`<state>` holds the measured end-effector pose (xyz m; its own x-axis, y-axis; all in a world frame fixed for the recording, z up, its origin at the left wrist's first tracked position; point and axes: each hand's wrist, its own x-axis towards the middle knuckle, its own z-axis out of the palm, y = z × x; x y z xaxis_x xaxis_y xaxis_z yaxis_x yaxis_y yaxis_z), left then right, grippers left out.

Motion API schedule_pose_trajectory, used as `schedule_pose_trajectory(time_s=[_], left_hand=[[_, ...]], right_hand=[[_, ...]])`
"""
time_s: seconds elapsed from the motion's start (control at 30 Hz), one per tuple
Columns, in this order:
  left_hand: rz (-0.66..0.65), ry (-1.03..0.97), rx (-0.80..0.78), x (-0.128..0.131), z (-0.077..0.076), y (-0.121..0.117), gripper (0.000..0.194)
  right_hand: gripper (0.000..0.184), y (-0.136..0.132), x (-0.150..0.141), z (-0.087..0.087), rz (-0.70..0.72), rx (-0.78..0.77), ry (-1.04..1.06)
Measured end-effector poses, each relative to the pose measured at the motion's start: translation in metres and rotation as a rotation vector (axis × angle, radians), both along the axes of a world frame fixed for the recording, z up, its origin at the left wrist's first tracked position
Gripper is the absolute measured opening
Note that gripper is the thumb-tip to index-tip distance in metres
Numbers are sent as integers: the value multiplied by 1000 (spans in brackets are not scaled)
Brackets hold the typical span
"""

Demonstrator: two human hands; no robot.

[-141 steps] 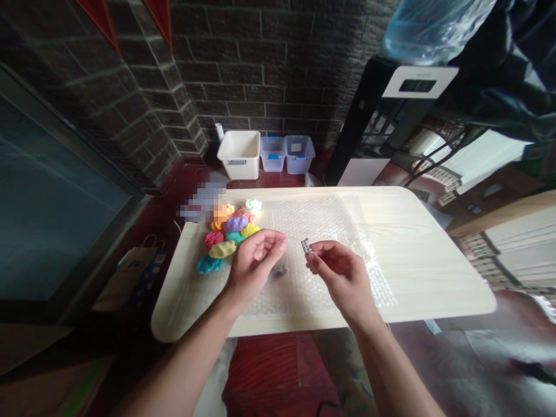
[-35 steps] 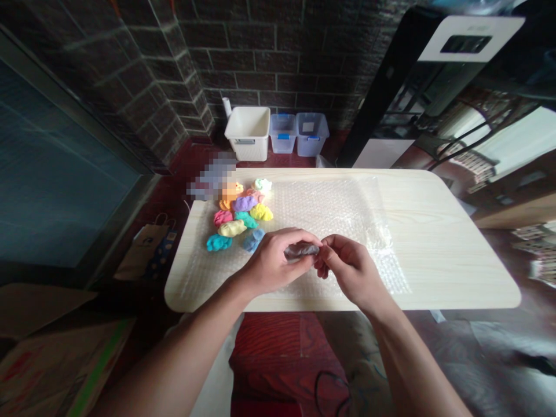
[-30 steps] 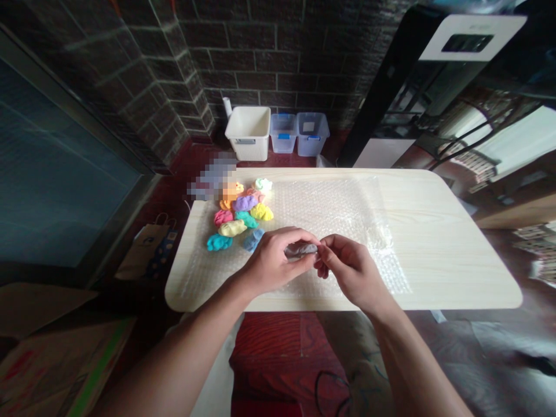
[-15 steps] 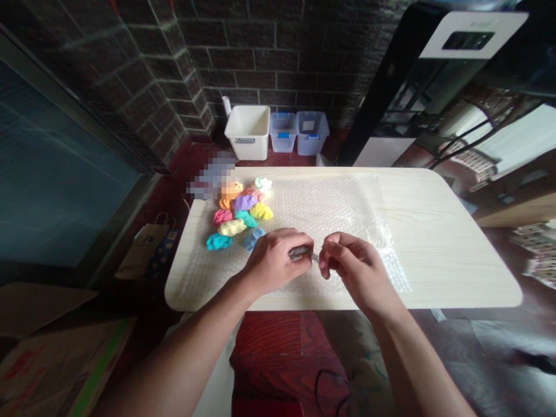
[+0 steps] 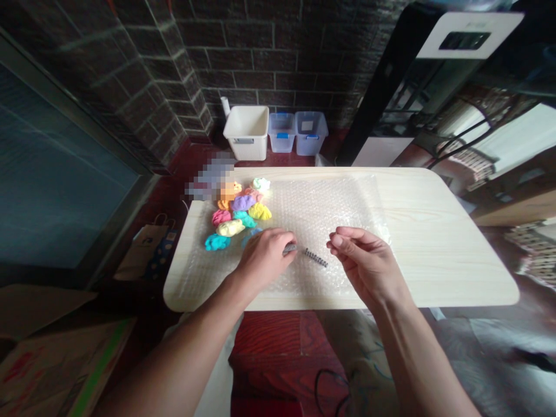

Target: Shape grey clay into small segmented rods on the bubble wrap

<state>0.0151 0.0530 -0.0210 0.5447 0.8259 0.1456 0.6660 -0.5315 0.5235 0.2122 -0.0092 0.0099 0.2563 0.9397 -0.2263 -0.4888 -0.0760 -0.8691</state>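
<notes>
My left hand (image 5: 263, 258) is closed on a small grey lump (image 5: 290, 249), held down against the bubble wrap sheet (image 5: 334, 202) on the pale wooden table (image 5: 438, 231). A short string of tiny grey beads (image 5: 316, 258) runs from the lump toward my right hand (image 5: 367, 263). That hand hovers just right of the string with its fingers curled together and nothing visible in them. Several coloured clay lumps (image 5: 238, 213) lie in a cluster left of my left hand.
On the red floor behind the table stand a white bin (image 5: 245, 136) and two clear boxes (image 5: 282, 130) by the brick wall. A black stand (image 5: 391, 75) rises at the back right. A paper bag (image 5: 145, 249) leans left of the table.
My hands were together on the grey lump. They have since drawn apart; the bead string now shows between them on the bubble wrap, and my right hand has moved right.
</notes>
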Motion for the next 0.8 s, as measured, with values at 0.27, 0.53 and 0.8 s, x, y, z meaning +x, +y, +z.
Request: schedule_pose_trajectory(time_s=[0.27, 0.53, 0.8], left_hand=[[-12, 75, 38, 9, -2, -4, 30], [-161, 115, 85, 24, 2, -8, 18], [-215, 38, 80, 24, 1, -7, 10]], right_hand=[[31, 1, 1, 2, 60, -2, -40], [29, 1, 0, 2, 56, -15, -2], [39, 1, 2, 2, -36, -2, 33]])
